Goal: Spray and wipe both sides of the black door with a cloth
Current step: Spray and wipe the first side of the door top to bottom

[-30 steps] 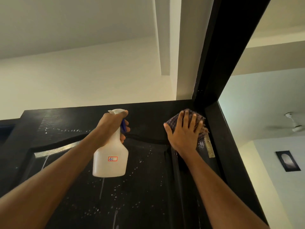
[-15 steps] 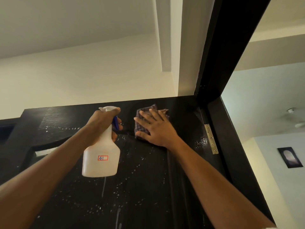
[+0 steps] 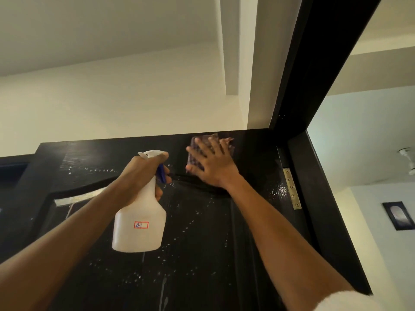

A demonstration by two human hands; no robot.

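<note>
Two hands are busy: your left hand [image 3: 143,173] grips the spray bottle [image 3: 139,223] at about 7 o'clock, fingers clenched round its neck. Your right hand [image 3: 213,167], fingers spread flat, presses the cloth [image 3: 202,142] against the black door [image 3: 202,243] near its top edge at 12 o'clock. Drips running down could streak if left unwiped; the cloth may slip from under the flat palm.

Door frame [image 3: 318,70]: black, runs up and right from the hinge.
Hinge [image 3: 292,188]: brass, on the door frame's left edge.
Picture [image 3: 398,215]: 1 dark-framed, on the wall right of the door frame.
Ceiling beam [image 3: 231,52]: white, left of the door frame.
</note>
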